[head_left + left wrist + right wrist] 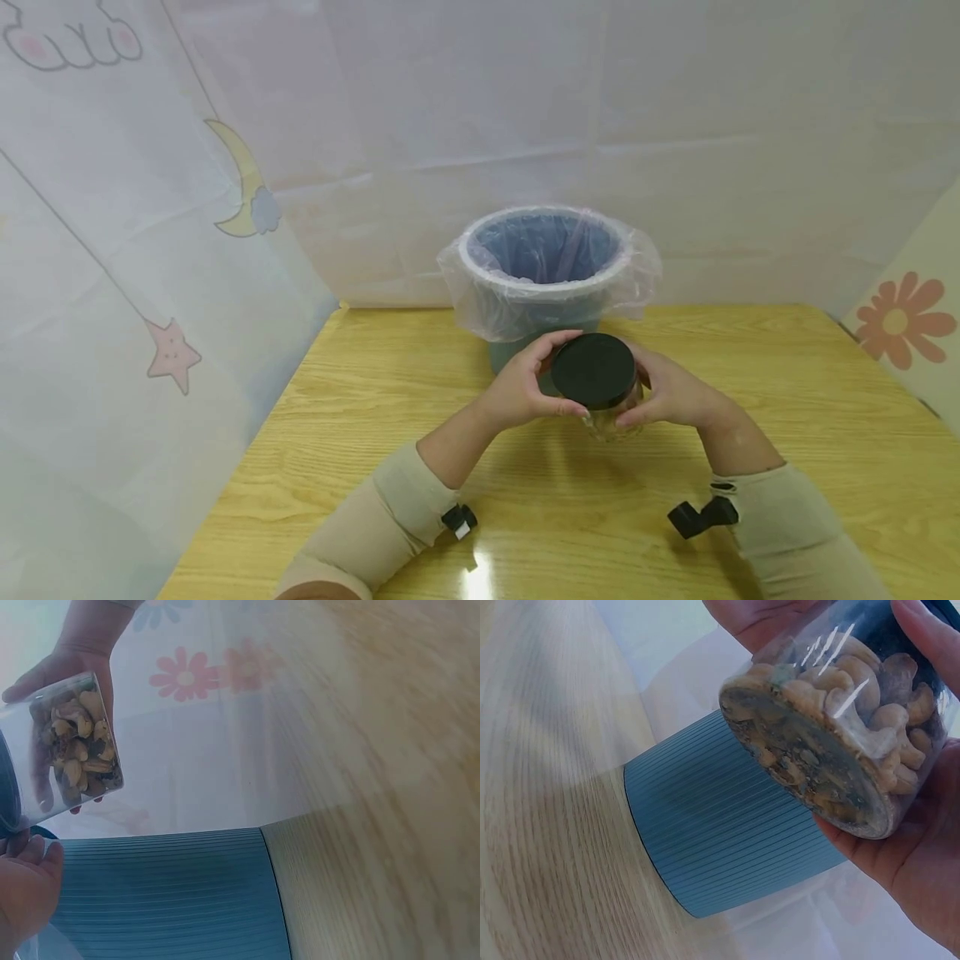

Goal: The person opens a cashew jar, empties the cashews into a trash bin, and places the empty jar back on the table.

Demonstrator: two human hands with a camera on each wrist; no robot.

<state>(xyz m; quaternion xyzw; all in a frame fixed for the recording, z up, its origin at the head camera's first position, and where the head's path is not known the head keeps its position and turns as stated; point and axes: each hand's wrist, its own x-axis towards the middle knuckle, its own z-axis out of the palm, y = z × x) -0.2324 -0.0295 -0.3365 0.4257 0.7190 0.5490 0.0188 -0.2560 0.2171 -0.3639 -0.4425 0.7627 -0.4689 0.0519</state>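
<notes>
A clear jar (855, 712) partly filled with cashews (889, 727) is held up above the table, under its round black lid (592, 371). My left hand (525, 383) grips the lid's rim from the left, thumb in front and fingers behind. From the other side, my right hand (671, 393) holds the jar's transparent body. In the left wrist view the jar (79, 742) shows from the side, with the right hand (82, 656) around it and the left hand (30, 889) at the lid end. The jar's flat bottom (802, 761) faces the right wrist camera.
Just behind the hands stands a blue-grey ribbed bin (506, 354), lined with a clear plastic bag (480, 304) folded over its white rim. It rests on a wood-grain table (360, 417). Printed cloth walls (420, 100) enclose the table at the back and sides.
</notes>
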